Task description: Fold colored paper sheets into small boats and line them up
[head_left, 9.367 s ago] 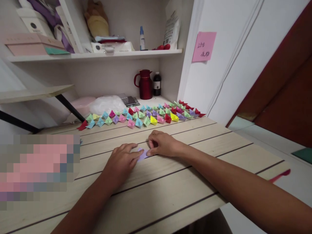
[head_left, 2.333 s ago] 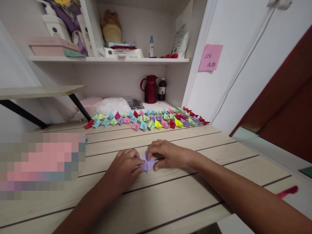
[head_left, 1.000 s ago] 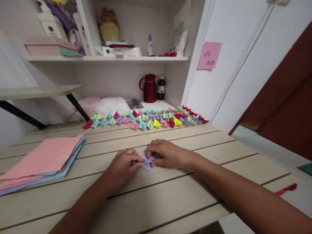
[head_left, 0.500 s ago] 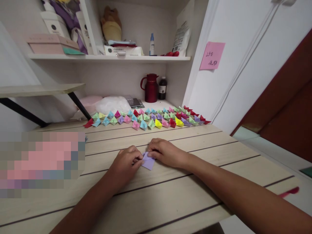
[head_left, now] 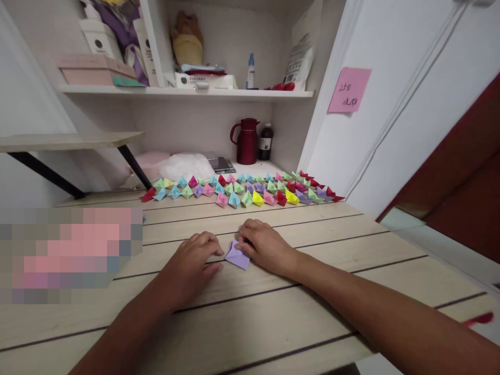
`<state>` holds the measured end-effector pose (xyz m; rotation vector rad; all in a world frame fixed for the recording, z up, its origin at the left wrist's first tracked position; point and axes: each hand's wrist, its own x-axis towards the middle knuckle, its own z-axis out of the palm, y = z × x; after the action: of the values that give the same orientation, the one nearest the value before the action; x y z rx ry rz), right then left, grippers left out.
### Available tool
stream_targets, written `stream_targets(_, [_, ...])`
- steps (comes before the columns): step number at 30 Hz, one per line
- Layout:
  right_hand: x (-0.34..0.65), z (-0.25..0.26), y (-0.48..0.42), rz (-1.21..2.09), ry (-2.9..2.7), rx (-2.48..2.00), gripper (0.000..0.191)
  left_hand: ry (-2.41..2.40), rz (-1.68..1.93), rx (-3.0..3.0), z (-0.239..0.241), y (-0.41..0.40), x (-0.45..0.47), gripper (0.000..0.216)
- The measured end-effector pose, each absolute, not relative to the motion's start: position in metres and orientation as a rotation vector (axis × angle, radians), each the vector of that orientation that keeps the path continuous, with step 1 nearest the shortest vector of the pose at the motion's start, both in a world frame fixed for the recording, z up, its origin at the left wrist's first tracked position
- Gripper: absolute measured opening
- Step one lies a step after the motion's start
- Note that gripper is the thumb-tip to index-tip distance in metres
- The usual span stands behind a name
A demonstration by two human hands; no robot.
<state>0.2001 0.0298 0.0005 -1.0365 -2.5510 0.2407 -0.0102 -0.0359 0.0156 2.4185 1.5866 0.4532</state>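
A small folded piece of purple paper lies on the wooden tabletop between my hands. My right hand is closed on its upper right part, with thumb and fingers on the paper. To the left, my left hand is apart from the paper, its thumb and fingers spread with a gap between them. Beyond the hands stand several rows of small folded paper boats in many colours.
A blurred pink patch covers the table's left side. At the back are a red jug, a dark bottle and a white plastic bag. A raised wooden stand is at left, a red object at the right edge.
My left hand has let go of the purple paper and drawn back to the left, its fingers opening. The right hand stays on the paper. The view has shifted slightly.
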Motion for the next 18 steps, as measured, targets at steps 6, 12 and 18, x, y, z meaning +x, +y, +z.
stream_targets(6, [0.2, 0.001, 0.03, 0.241, -2.537, -1.056, 0.013, 1.662, 0.268, 2.483, 0.023, -0.045, -0.005, 0.049])
stream_targets(12, [0.201, -0.006, 0.037, 0.391, -2.439, -1.028, 0.013, 1.613, 0.087, 2.637, 0.024, -0.046, -0.006, 0.065])
stream_targets(18, [0.204, -0.008, 0.041, 0.572, -2.366, -0.933, 0.011, 1.625, 0.127, 2.756, 0.017, -0.047, -0.012, 0.052])
